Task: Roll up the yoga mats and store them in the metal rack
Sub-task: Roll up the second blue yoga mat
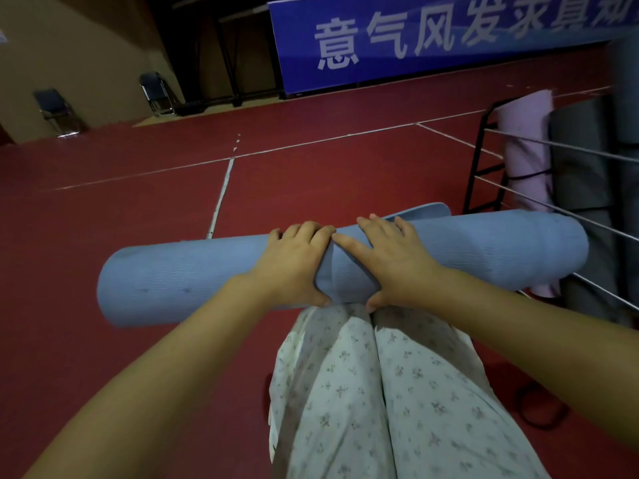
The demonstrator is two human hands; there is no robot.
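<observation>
Both hands, left (294,267) and right (390,261), grasp the rolled blue mat (173,281) mid-length, held level above the floor (138,209). Rolling looks finished; next, swing it right into the rack (484,167).

Rolled blue yoga mat (173,281) held level across the near foreground, loose outer edge lifting at its far side, metal rack (484,167) at right holding upright rolled pink mat (527,150) and grey mats (581,160)

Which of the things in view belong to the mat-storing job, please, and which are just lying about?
Job: blue rolled mat, left hand, right hand, metal rack, stored pink mat.
Lying about: folding chairs, blue banner.
</observation>
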